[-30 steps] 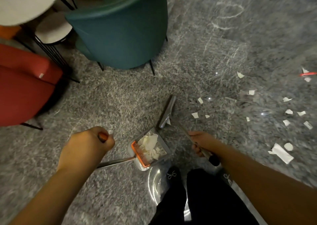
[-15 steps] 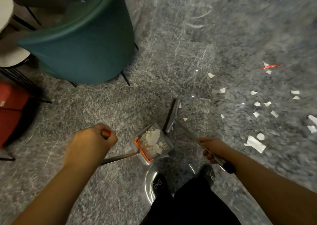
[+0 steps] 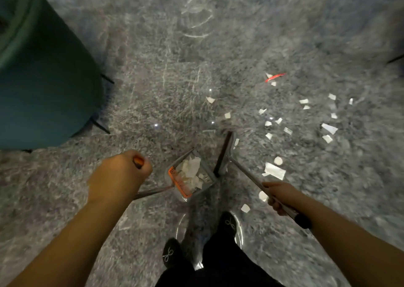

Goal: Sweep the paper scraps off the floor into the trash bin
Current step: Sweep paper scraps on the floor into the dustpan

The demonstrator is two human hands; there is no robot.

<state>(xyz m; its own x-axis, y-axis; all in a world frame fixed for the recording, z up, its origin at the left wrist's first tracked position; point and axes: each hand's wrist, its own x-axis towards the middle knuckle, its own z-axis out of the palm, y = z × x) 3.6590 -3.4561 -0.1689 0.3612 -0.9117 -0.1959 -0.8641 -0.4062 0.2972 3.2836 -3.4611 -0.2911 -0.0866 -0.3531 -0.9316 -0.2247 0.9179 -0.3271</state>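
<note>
My left hand (image 3: 119, 173) is closed around the orange-tipped handle of a long-handled dustpan (image 3: 203, 185). The pan sits on the grey floor just ahead of my feet and holds a pile of white paper scraps (image 3: 191, 172) behind an orange comb edge. My right hand (image 3: 282, 196) grips the metal pole of a broom (image 3: 225, 153), whose dark head stands on the floor just right of the pan. Several white paper scraps (image 3: 274, 170) lie scattered over the floor to the right, with a red strip (image 3: 275, 76) farther out. No trash bin is in view.
A teal armchair (image 3: 43, 85) on thin dark legs stands at the left. My black shoes (image 3: 229, 222) and dark trousers are at the bottom centre. The floor is polished grey stone with bright reflections. A dark leg tip shows at the far right edge.
The view has swung right: the armchair slid left, the red seat left the view, more scraps came in. Dustpan and broom moved rightwards together; the broom head now stands beside the pan.
</note>
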